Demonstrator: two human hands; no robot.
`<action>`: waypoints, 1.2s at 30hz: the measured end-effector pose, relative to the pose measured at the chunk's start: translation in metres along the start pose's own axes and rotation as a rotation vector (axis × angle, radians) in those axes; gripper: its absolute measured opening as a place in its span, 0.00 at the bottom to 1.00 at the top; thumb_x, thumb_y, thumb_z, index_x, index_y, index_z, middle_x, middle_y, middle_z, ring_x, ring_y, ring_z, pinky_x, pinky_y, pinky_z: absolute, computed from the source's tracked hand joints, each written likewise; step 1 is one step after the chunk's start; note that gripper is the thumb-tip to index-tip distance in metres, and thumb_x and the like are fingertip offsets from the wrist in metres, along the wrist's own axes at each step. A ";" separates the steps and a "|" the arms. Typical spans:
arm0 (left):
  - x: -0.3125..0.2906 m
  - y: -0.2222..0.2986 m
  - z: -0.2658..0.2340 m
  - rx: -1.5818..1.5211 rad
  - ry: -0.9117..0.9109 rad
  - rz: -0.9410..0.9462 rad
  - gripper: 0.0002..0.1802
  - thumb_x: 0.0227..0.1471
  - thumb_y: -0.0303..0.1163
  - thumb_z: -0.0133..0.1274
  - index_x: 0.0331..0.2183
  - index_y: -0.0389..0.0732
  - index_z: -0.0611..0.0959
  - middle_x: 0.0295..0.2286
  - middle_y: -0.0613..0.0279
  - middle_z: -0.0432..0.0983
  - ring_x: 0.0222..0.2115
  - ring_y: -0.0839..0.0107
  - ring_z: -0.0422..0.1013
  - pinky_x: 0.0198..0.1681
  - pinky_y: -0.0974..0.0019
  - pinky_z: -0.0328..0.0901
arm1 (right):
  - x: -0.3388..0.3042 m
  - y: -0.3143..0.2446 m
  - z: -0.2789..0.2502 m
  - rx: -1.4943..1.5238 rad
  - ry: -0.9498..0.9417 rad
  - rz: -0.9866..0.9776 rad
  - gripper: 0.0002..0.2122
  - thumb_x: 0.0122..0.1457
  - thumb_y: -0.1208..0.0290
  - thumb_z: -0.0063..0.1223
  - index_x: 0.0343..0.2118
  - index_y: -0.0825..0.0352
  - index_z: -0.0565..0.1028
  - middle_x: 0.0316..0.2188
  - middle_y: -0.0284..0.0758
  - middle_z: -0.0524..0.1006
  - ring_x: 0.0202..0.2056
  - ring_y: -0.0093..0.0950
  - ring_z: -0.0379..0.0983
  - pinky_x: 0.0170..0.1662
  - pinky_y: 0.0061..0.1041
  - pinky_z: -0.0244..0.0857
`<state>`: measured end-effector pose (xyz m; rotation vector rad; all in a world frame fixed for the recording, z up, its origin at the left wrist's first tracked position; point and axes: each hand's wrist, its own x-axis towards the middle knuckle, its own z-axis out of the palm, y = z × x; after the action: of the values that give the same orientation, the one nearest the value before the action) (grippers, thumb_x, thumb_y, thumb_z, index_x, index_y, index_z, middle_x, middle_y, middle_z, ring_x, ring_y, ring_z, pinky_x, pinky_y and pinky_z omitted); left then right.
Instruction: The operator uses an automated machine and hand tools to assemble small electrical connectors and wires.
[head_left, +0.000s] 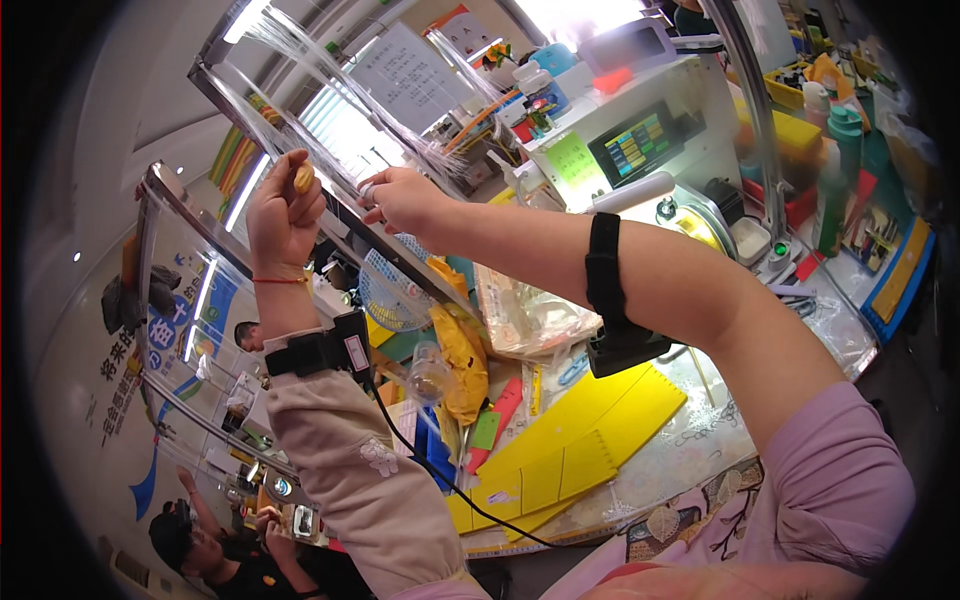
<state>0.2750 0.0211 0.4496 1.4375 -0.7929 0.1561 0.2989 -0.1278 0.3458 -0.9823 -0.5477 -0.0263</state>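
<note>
Both my hands are raised in front of a metal rack [225, 85] hung with bundles of clear, thin strands [345, 95]. My left hand [285, 218] is closed, its fingers curled and pinched. A small yellow piece [304, 179], perhaps a fingertip cover, shows at its fingertips. Just to the right, my right hand [405, 208] is closed too, fingertips pressed together beside the rack's bar. A small pale band [368, 194] shows at its fingers. Whatever either hand pinches is too fine or hidden to make out. The two hands are apart.
Below lie yellow sheets [560, 450] on the table, a yellow bag [458, 365] and a blue basket [395, 285]. A white machine with a screen [645, 143] stands right, near a metal post [755, 110]. A black cable [430, 465] trails from my left wrist strap. People sit lower left.
</note>
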 end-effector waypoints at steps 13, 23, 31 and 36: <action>0.005 -0.002 -0.002 0.000 -0.004 0.018 0.15 0.65 0.35 0.41 0.42 0.32 0.75 0.22 0.66 0.66 0.15 0.82 0.53 0.16 0.77 0.46 | 0.003 0.000 -0.014 0.168 -0.203 -0.162 0.12 0.63 0.75 0.44 0.45 0.66 0.77 0.43 0.32 0.79 0.42 0.19 0.74 0.41 0.17 0.64; 0.024 -0.032 -0.008 1.010 0.588 0.280 0.31 0.54 0.57 0.54 0.32 0.33 0.75 0.27 0.60 0.74 0.28 0.74 0.69 0.33 0.71 0.65 | -0.039 -0.022 -0.017 0.258 -0.187 -0.048 0.09 0.57 0.80 0.55 0.40 0.74 0.72 0.37 0.43 0.79 0.39 0.30 0.80 0.25 0.12 0.63; 0.036 -0.051 -0.021 1.253 0.652 0.318 0.19 0.62 0.39 0.41 0.34 0.35 0.80 0.32 0.52 0.79 0.36 0.57 0.74 0.43 0.60 0.65 | -0.140 -0.039 -0.051 -0.016 -0.374 0.157 0.07 0.56 0.78 0.55 0.37 0.73 0.72 0.35 0.42 0.79 0.31 0.25 0.77 0.26 0.19 0.68; 0.041 -0.060 -0.036 1.063 0.658 0.230 0.20 0.63 0.38 0.38 0.33 0.36 0.81 0.32 0.49 0.78 0.34 0.56 0.73 0.43 0.60 0.64 | -0.249 -0.019 -0.095 -0.114 -0.548 0.439 0.06 0.56 0.79 0.54 0.35 0.71 0.70 0.34 0.40 0.79 0.37 0.29 0.80 0.29 0.23 0.73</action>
<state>0.3521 0.0296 0.4266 2.0746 -0.2869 1.3100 0.1194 -0.2688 0.2076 -1.2094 -0.8233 0.6245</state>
